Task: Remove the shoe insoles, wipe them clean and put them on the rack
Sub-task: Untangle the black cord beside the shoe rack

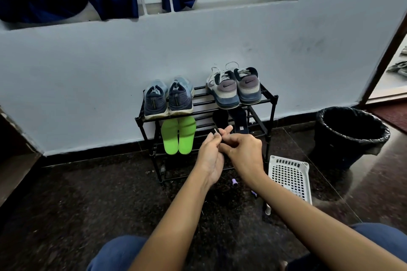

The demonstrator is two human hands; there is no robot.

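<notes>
A black two-tier shoe rack (269, 100) stands against the wall. On its top shelf sit a blue pair of sneakers (168, 99) and a grey-white pair of sneakers (235, 86). Two green insoles (178, 134) lean on the lower shelf at the left, and two dark insoles (239, 117) lean at the right. My left hand (210, 156) is held palm-up just in front of the dark insoles, fingers fairly straight. My right hand (244, 152) has its fingers curled against the left hand's fingers, and I see nothing held in it.
A white perforated plastic basket (290, 175) lies on the dark floor right of my hands. A black bin with a liner (350, 136) stands further right. Small purple items (234, 182) lie on the floor under my arms. A doorway opens at the far right.
</notes>
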